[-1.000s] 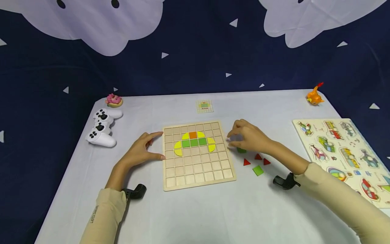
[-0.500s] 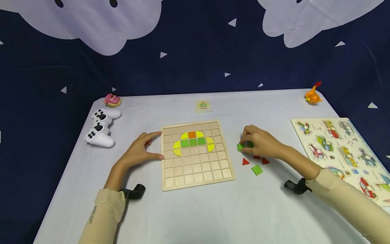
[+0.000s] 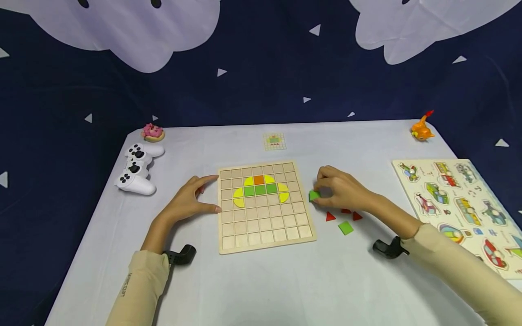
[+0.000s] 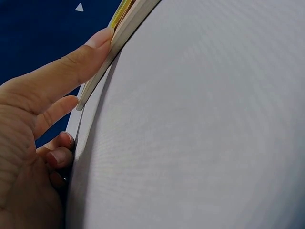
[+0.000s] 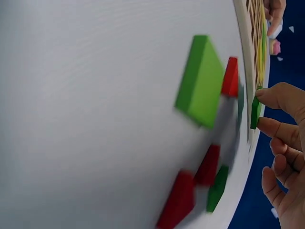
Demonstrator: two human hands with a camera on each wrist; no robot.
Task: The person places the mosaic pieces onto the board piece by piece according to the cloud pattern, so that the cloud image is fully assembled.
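Navy cloth [image 3: 265, 99] w/ pale cloud shapes [image 3: 191, 27] behind a white tabletop [image 3: 253, 290]. L to R: left hand [image 3: 185, 201] has thumb & index straight, touching the left edge of a square pale-wood grid board [image 3: 252, 225]; right hand [image 3: 344, 188], just off its right edge, pinches a green square tile [image 3: 313, 196]. Red triangular tiles [image 3: 330, 217] lie nearby. IMO a sloppy pinch = dropped pc; uneven left-hand push prob skews the board.

Left hand [image 3: 186, 199] at left edge of square pale-wood grid board [image 3: 253, 226]: thumb and index spread, tips touching the rim. Right hand [image 3: 341, 188] just right of board, thumb and index in a pinch. Left forearm [image 3: 138, 285], right forearm [image 3: 461, 267] beige-sleeved, slanting toward board.
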